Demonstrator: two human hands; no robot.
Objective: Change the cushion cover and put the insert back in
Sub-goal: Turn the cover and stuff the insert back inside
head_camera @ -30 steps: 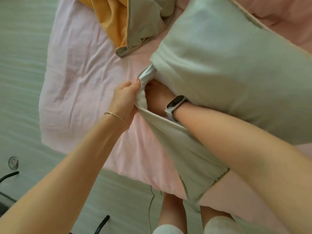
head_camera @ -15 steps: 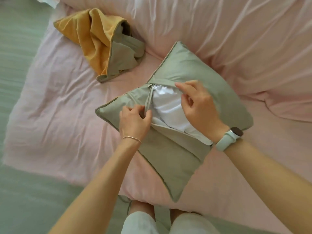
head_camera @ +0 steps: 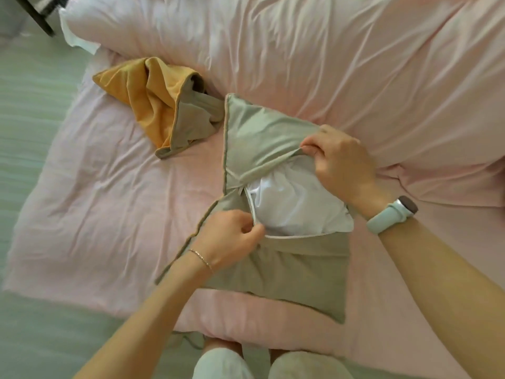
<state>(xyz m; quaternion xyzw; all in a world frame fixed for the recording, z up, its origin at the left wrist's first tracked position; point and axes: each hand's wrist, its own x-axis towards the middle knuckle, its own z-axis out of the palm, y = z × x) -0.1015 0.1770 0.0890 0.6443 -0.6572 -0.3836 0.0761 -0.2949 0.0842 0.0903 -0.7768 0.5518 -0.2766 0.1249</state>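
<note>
A sage-green cushion cover [head_camera: 295,272] lies on the pink bed with its back opening facing up. The white insert [head_camera: 295,203] shows through the gap, inside the cover. My left hand [head_camera: 229,239] pinches the lower edge of the opening by its white zipper tape. My right hand [head_camera: 341,162] pinches the upper flap edge and holds it back from the insert. A crumpled yellow and grey-green cover [head_camera: 161,110] lies apart at the upper left.
Pink bedding [head_camera: 355,64] covers the bed, rumpled and piled high behind the cushion. The bed's front edge runs just above my knees [head_camera: 270,362]. Pale green floor [head_camera: 30,110] lies to the left. A dark frame [head_camera: 35,17] stands at the top left corner.
The cushion went from being held up with my right hand inside the cover to lying flat on the bed. Both hands now pinch opposite edges, and the opening has spread wider.
</note>
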